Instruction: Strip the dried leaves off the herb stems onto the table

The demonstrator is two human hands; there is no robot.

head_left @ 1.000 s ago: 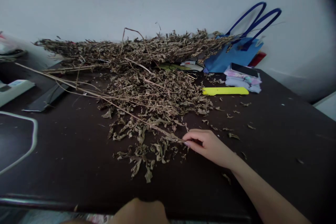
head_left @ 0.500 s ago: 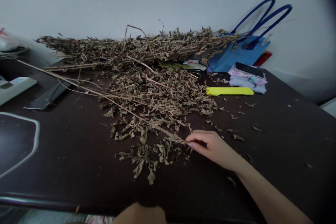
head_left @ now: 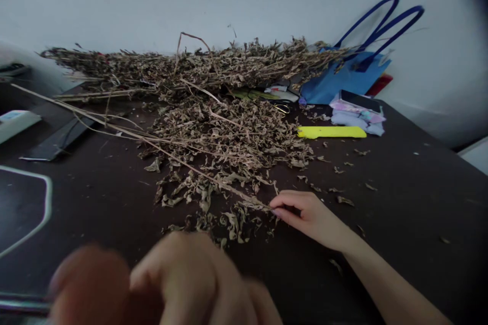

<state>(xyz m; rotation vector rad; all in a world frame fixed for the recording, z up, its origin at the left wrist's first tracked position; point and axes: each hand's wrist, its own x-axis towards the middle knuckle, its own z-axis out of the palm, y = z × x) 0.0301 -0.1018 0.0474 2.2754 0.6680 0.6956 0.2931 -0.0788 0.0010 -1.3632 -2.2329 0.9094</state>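
My right hand [head_left: 305,213] rests on the dark table [head_left: 400,203] and pinches the near end of a long dry stem [head_left: 160,148] that runs up and left across the table. Loose dried leaves [head_left: 224,147] lie in a heap under and beside the stem. A bundle of dried leafy branches [head_left: 183,68] lies across the back of the table. My left hand [head_left: 171,284] is close to the camera at the bottom, blurred, with its fingers curled; I cannot make out anything in it.
A blue bag with dark blue handles [head_left: 346,78] stands at the back right by the wall. A phone lies on folded cloth [head_left: 356,109], with a yellow flat bar [head_left: 331,132] in front. A white cable [head_left: 38,213] and a white device [head_left: 17,123] are at the left.
My left hand has risen from the bottom edge into the foreground, close to the camera and blurred. My right hand keeps its pinch on the stem in about the same place.
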